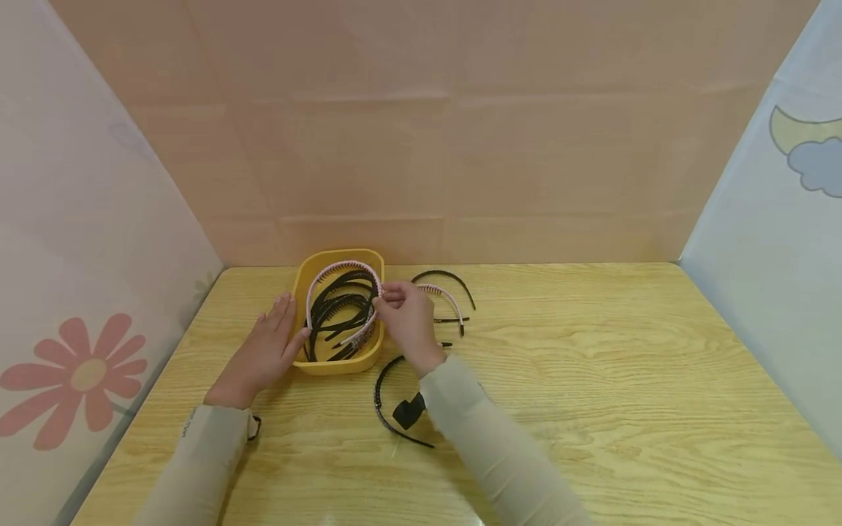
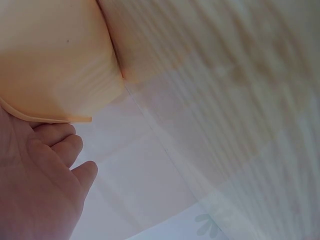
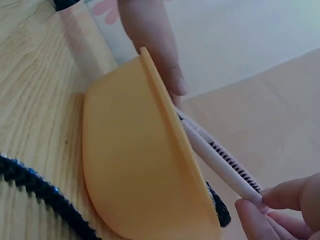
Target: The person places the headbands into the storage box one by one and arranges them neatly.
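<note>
A pink headband [image 1: 346, 264] with comb teeth sits over the yellow basket [image 1: 338, 367], its right side pinched between the thumb and fingers of my right hand [image 1: 409, 319]. In the right wrist view the pinched headband [image 3: 220, 160] slants out above the basket's rim. Several black headbands [image 1: 342, 292] lie inside the basket beneath it. My left hand [image 1: 266, 352] rests against the basket's left rim with its fingers extended. From the left wrist view, the left hand [image 2: 47, 170] touches the underside of that rim [image 2: 60, 120].
To the basket's right lie a thin black headband [image 1: 454, 275] and another pink headband [image 1: 450, 299], partly behind my right hand. A black headband with a bow [image 1: 409, 411] lies in front, partly under the right sleeve. A beige wall [image 1: 447, 168] stands behind the wooden table [image 1: 592, 380].
</note>
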